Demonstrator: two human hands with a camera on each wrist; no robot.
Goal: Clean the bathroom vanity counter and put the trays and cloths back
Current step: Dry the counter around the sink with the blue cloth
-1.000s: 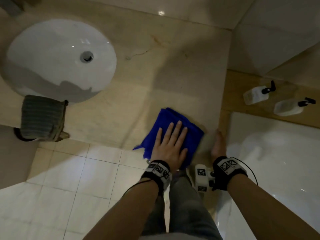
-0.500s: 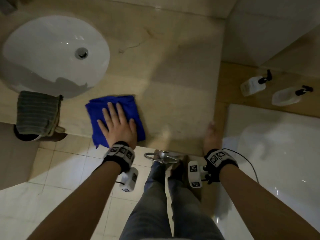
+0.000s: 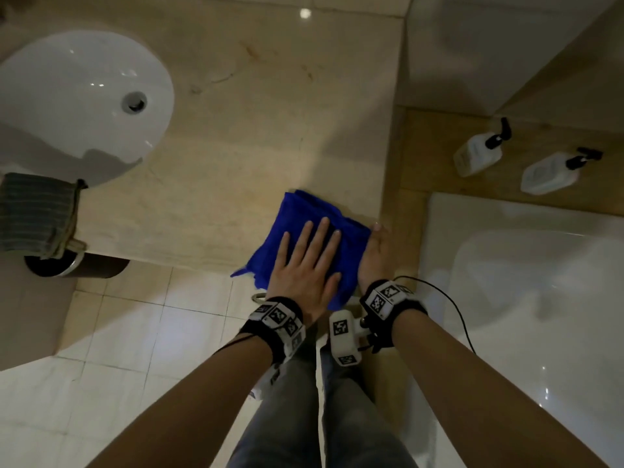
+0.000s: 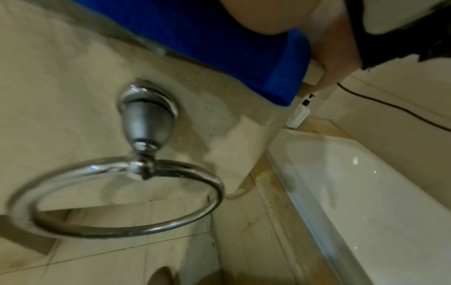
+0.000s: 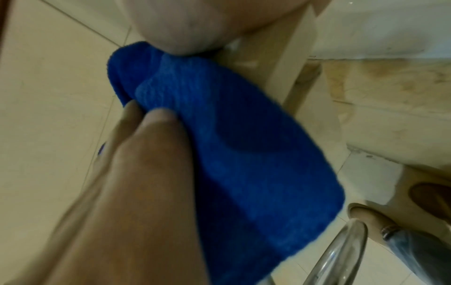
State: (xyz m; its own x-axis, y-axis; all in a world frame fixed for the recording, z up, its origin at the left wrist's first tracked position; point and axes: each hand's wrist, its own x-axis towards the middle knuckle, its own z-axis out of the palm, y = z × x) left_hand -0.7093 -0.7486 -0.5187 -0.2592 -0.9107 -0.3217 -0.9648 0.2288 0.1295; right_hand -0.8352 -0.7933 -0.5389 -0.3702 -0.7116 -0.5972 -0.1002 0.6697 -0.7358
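A folded blue cloth (image 3: 304, 214) lies on the beige stone counter (image 3: 256, 130) at its front right corner, partly hanging over the front edge (image 5: 231, 154). My left hand (image 3: 305, 265) presses flat on the cloth with its fingers straight and spread. My right hand (image 3: 376, 251) rests on the counter's corner just right of the cloth, touching its edge; the thumb points forward and the other fingers are hidden. In the right wrist view two fingertips (image 5: 156, 119) touch the overhanging fold. A grey striped cloth (image 3: 33, 214) hangs at the counter's front left.
The white sink bowl (image 3: 77, 96) fills the counter's left end. A dark bin (image 3: 77, 266) stands below the grey cloth. A chrome towel ring (image 4: 117, 202) is fixed under the counter's front. To the right are a white bathtub (image 3: 523, 298) and two pump bottles (image 3: 477, 153) (image 3: 547, 173).
My left hand slid the blue cloth left towards the sink, then back right along the front edge until it met my right hand. The right hand stayed at the corner.
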